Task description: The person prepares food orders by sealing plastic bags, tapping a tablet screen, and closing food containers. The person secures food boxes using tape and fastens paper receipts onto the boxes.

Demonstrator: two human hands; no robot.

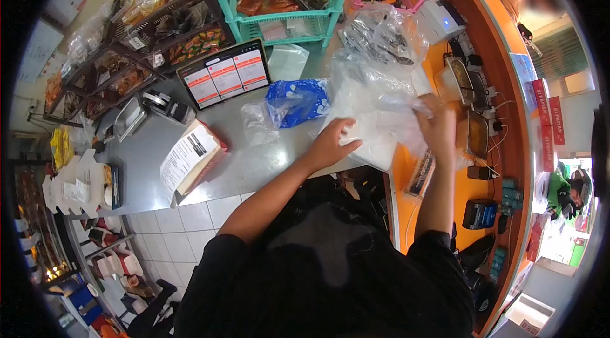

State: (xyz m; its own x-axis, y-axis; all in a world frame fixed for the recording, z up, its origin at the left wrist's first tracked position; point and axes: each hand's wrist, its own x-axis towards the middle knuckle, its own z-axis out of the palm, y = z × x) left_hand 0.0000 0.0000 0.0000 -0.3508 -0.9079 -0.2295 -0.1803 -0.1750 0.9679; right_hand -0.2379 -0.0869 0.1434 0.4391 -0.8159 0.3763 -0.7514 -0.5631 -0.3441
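My left hand point(335, 144) is at the near edge of the pile of white and clear plastic bags point(363, 100), its fingers parted and lightly bent, thumb held away from the index; nothing is seen gripped in it. My right hand point(438, 123) is over the right side of the same pile, beside a raised fold of clear plastic; its fingers are bent and blurred, and I cannot tell whether they pinch the film. The pile lies on the right part of the metal table point(254, 169), directly ahead of me. A blue and white packet point(300, 104) lies just left of the pile, with a crumpled clear bag point(256, 123) next to it. Behind these a tablet point(223, 75) leans upright, its screen lit with three panels. Further left is a box-like package point(192, 159) bearing a printed slip. A clear bag of dark utensils point(384, 39) is at the far end of the pile, near a white device point(440, 21) showing a blue light. A teal tiered rack point(284, 14) is at the back of the table, holding packets; contents are only partly legible.
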